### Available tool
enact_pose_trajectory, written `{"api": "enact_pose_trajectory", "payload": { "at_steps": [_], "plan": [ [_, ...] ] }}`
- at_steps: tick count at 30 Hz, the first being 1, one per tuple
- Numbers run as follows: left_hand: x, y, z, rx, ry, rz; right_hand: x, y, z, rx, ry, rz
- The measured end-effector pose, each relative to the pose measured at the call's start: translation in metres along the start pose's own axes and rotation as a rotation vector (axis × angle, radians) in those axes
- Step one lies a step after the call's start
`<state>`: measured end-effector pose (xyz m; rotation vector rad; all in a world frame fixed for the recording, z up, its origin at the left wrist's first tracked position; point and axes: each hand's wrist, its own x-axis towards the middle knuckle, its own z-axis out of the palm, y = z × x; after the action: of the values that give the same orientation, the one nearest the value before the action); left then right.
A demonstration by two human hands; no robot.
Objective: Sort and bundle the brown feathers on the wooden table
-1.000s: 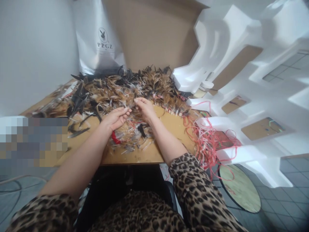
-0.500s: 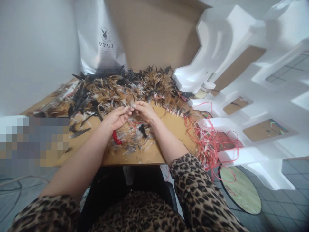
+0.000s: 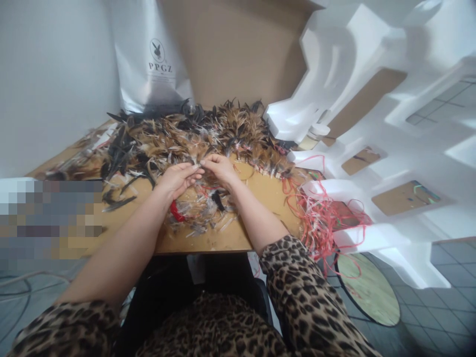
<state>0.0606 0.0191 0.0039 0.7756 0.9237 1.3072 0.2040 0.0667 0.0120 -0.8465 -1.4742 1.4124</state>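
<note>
My left hand (image 3: 177, 180) and my right hand (image 3: 219, 168) meet over the middle of the wooden table (image 3: 266, 198). Thumb and fingers are pinched together on both, tip to tip; whatever lies between them is too small to make out. Just behind them spreads a big heap of brown and black feathers (image 3: 169, 126). Below the hands lie loose greyish feather bits (image 3: 203, 220), a red bundle (image 3: 177, 211) and a small black feather tuft (image 3: 217, 200).
Pink and white strings (image 3: 320, 218) hang tangled at the table's right side, against white foam packaging (image 3: 357, 144). A silver bag (image 3: 148, 84) stands at the back left. A white-lidded jar (image 3: 316, 135) sits by the foam. A round mirror-like disc (image 3: 368, 290) is low at right.
The hands stay pinched close together in almost the same place. The whole view has shifted slightly, with things appearing a little further left.
</note>
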Motion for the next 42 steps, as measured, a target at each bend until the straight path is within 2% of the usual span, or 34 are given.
{"api": "enact_pose_trajectory", "payload": {
  "at_steps": [10,19,26,31,34,38,42],
  "plan": [
    [0.0,-0.001,0.002,0.045,0.028,0.009,-0.001,-0.002,0.001,-0.05,-0.008,-0.045],
    [-0.002,0.001,0.003,0.028,0.039,0.061,-0.003,-0.006,-0.003,-0.006,-0.106,0.024],
    [-0.002,-0.001,0.005,0.103,0.062,0.07,-0.002,-0.003,0.0,-0.034,-0.049,-0.04],
    [-0.003,0.002,0.007,0.116,0.1,0.079,-0.001,-0.007,-0.006,-0.07,-0.097,-0.01],
    [-0.002,0.005,0.004,0.028,0.095,0.093,0.002,-0.01,-0.019,-0.185,-0.013,-0.045],
    [0.001,0.009,-0.003,-0.115,0.119,0.089,0.008,-0.006,-0.039,-0.541,0.141,-0.124],
    [0.003,0.01,-0.005,-0.171,0.118,0.058,0.01,0.002,-0.045,-0.805,0.116,-0.157]
  ]
}}
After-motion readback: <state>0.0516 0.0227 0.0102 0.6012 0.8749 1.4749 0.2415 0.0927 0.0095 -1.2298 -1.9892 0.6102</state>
